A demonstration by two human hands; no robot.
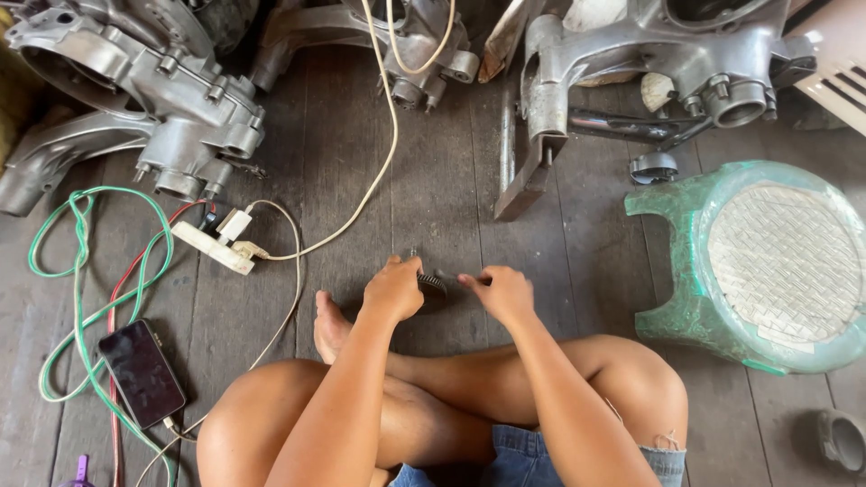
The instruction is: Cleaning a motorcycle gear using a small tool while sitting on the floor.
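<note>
Hands meet low in a head-camera view looking down at a person sitting cross-legged on a dark wooden plank floor (pixel 433 180). The left hand (pixel 394 289) is closed over a small dark toothed metal gear (pixel 432 284), which lies on the floor just in front of the bare foot (pixel 330 330). The right hand (pixel 505 290) sits just beside it, fingertips pinched towards the gear's right side; whether they grip a small part there is too small to tell.

It looks like a fitting or turning step on the gear, one hand steadying while the other works at its side. A next move would likely call for a firm hold from the left hand and fine fingertip control from the right.

Bare floor ahead of the hands gives room to reach forward. Beyond it, grey cast-metal engine casings (pixel 144 90) and more engine casing (pixel 667 63) line the far edge. To the left lie a white power strip (pixel 212 248) with a cream cable (pixel 383 135), a looped green cord (pixel 86 307) and a black smartphone (pixel 142 372). To the right, well apart, a green plastic stool with a woven seat (pixel 767 261) lies tipped on its side, bounding that edge.
</note>
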